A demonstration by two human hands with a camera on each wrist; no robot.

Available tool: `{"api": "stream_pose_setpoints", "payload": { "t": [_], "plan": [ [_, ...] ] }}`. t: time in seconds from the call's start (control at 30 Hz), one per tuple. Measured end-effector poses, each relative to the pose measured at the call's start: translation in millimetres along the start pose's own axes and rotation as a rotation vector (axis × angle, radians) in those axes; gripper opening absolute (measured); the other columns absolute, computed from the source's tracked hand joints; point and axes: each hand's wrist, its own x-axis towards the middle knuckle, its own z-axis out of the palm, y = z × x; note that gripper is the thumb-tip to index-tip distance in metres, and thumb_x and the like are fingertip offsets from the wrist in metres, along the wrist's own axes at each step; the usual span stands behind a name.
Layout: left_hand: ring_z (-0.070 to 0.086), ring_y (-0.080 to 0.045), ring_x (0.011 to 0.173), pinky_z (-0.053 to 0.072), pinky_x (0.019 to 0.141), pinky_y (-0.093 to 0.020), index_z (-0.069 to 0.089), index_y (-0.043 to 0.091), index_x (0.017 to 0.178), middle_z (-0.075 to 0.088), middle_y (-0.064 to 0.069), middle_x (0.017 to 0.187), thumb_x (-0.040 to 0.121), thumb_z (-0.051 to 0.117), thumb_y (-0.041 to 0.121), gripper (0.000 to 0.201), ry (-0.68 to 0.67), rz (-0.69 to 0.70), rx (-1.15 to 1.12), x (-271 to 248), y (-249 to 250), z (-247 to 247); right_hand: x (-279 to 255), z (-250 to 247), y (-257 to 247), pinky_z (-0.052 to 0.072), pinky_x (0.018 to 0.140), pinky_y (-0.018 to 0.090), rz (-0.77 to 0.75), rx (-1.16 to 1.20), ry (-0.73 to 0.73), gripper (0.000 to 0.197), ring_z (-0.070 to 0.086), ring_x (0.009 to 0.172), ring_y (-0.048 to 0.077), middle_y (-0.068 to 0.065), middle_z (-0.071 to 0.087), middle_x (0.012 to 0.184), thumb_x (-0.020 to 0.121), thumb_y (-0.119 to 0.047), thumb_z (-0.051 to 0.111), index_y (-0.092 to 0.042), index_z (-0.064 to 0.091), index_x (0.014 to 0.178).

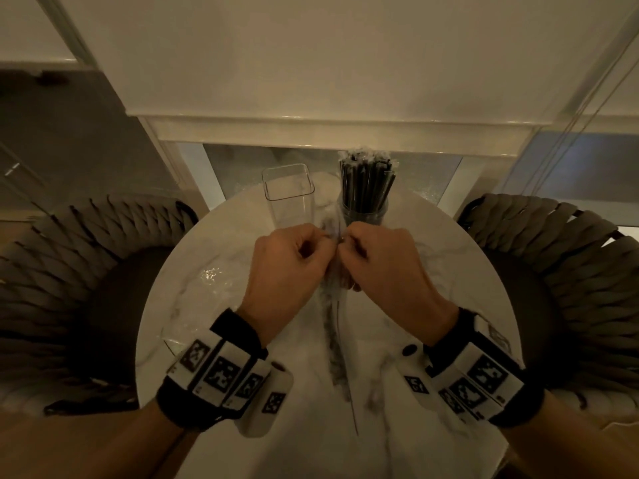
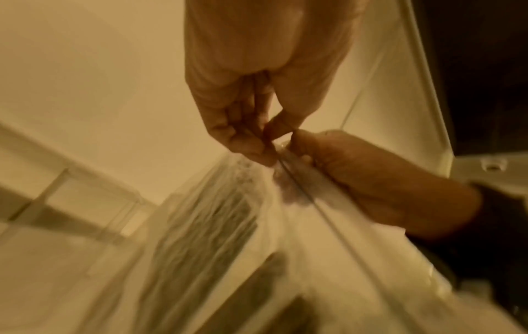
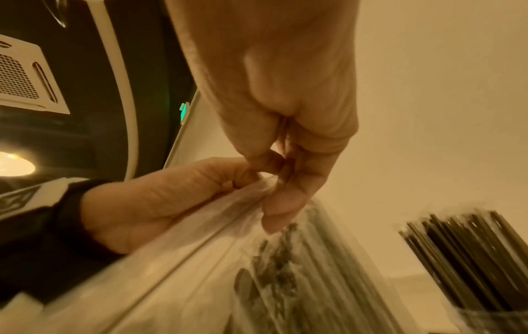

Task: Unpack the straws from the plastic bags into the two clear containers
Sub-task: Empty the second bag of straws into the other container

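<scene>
A long clear plastic bag of dark straws (image 1: 334, 326) hangs upright over the round marble table (image 1: 432, 305). My left hand (image 1: 294, 261) and right hand (image 1: 380, 261) both pinch the bag's top edge from either side, thumbs and fingers nearly touching. The left wrist view shows the bag (image 2: 205, 226) under my left fingers (image 2: 251, 149), and the right wrist view shows the bag (image 3: 274, 271) under my right fingers (image 3: 285, 198). Behind stand an empty square clear container (image 1: 288, 195) and a round clear container (image 1: 364, 210) packed with black straws (image 1: 366, 181).
An empty crumpled plastic bag (image 1: 193, 305) lies on the table's left side. Woven chairs stand to the left (image 1: 86, 271) and right (image 1: 560, 271) of the table. A white wall and ledge (image 1: 328, 129) close off the far side.
</scene>
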Motion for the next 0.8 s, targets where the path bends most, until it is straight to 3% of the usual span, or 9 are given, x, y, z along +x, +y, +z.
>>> {"api": "stream_pose_setpoints", "payload": {
  "t": [0.07, 0.17, 0.3, 0.4, 0.5, 0.57, 0.63, 0.67, 0.8],
  "plan": [
    [0.067, -0.013, 0.060, 0.058, 0.061, -0.025, 0.068, 0.011, 0.075, 0.069, -0.001, 0.064, 0.089, 0.054, 0.016, 0.020, 0.108, -0.013, -0.027, 1, -3, -1, 1, -4, 4, 0.052, 0.047, 0.031, 0.056, 0.009, -0.005, 0.026, 0.064, 0.051, 0.025, 0.017, 0.064, 0.059, 0.090, -0.012, 0.054, 0.003, 0.055, 0.068],
    [0.070, -0.015, 0.064, 0.058, 0.064, -0.022, 0.067, 0.002, 0.087, 0.071, -0.007, 0.073, 0.094, 0.050, 0.012, 0.022, 0.131, -0.180, -0.325, 8, -9, -3, 2, -7, 10, 0.053, 0.047, 0.017, 0.178, 0.072, -0.012, 0.023, 0.067, 0.056, 0.022, 0.020, 0.068, 0.069, 0.092, -0.013, 0.053, 0.004, 0.061, 0.079],
    [0.069, -0.021, 0.071, 0.061, 0.071, -0.030, 0.061, -0.012, 0.094, 0.068, -0.014, 0.077, 0.096, 0.044, 0.009, 0.027, 0.013, -0.415, -0.734, 9, -5, 10, 2, -3, 10, 0.058, 0.054, 0.029, 0.282, 0.161, -0.050, 0.031, 0.067, 0.064, 0.019, 0.005, 0.068, 0.079, 0.082, -0.038, 0.067, -0.010, 0.057, 0.092],
    [0.067, -0.016, 0.062, 0.061, 0.070, -0.030, 0.063, -0.006, 0.081, 0.066, -0.008, 0.063, 0.093, 0.045, 0.005, 0.024, 0.033, -0.593, -1.012, 11, -6, 16, 2, -7, 8, 0.059, 0.056, 0.027, 0.406, 0.432, -0.146, 0.031, 0.069, 0.070, 0.017, 0.009, 0.068, 0.090, 0.081, -0.019, 0.071, -0.006, 0.055, 0.104],
    [0.061, -0.014, 0.058, 0.060, 0.063, -0.026, 0.056, 0.000, 0.074, 0.061, -0.008, 0.060, 0.090, 0.041, 0.002, 0.022, 0.095, -0.769, -1.262, 16, -14, 11, -1, -20, 18, 0.055, 0.057, 0.025, 0.556, 0.759, -0.185, 0.018, 0.065, 0.064, 0.017, 0.016, 0.063, 0.083, 0.084, 0.003, 0.062, 0.004, 0.056, 0.101],
    [0.052, -0.010, 0.052, 0.055, 0.060, -0.022, 0.051, 0.005, 0.075, 0.054, -0.005, 0.057, 0.085, 0.040, -0.001, 0.016, 0.180, -0.846, -1.463, 23, -27, -3, -5, -30, 34, 0.057, 0.059, 0.033, 0.555, 0.514, -0.050, 0.005, 0.066, 0.058, 0.019, 0.015, 0.064, 0.073, 0.085, 0.005, 0.057, 0.000, 0.059, 0.087],
    [0.049, -0.008, 0.057, 0.055, 0.058, -0.020, 0.052, 0.008, 0.084, 0.052, -0.003, 0.067, 0.088, 0.042, 0.003, 0.011, 0.210, -0.834, -1.466, 30, -40, -20, -11, -39, 52, 0.061, 0.065, 0.039, 0.552, 0.200, 0.071, 0.007, 0.068, 0.057, 0.019, 0.013, 0.067, 0.068, 0.087, -0.002, 0.058, -0.007, 0.060, 0.083],
    [0.049, -0.009, 0.061, 0.057, 0.060, -0.023, 0.053, 0.009, 0.086, 0.051, -0.003, 0.073, 0.092, 0.042, 0.007, 0.012, 0.200, -0.816, -1.389, 32, -44, -25, -12, -43, 55, 0.061, 0.068, 0.039, 0.557, 0.175, 0.093, 0.004, 0.069, 0.058, 0.019, 0.013, 0.068, 0.070, 0.088, -0.005, 0.058, -0.008, 0.060, 0.086],
    [0.054, -0.010, 0.047, 0.058, 0.055, -0.027, 0.054, 0.004, 0.074, 0.052, -0.005, 0.062, 0.095, 0.038, 0.007, 0.026, 0.044, -0.723, -1.073, 23, -31, -13, -14, -30, 30, 0.061, 0.068, 0.041, 0.531, 0.393, -0.006, 0.027, 0.071, 0.069, 0.022, 0.008, 0.067, 0.081, 0.088, -0.034, 0.061, -0.011, 0.058, 0.101]
  ]
}}
